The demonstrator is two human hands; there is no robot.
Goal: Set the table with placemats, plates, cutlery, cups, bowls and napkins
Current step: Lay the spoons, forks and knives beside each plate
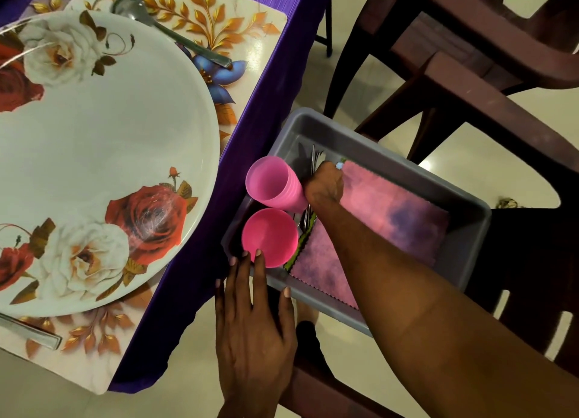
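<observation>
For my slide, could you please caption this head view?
Right hand reaches into grey tray holding cutlery; left hand steadies it.

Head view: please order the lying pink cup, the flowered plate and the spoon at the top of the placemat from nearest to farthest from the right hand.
From the right hand in the grey bin:
1. Lying pink cup, touching its left side.
2. Flowered plate, on the table further left.
3. Spoon, top of the placemat.

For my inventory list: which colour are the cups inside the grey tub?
Pink, both cups; the head view shows it, the only view.
</observation>
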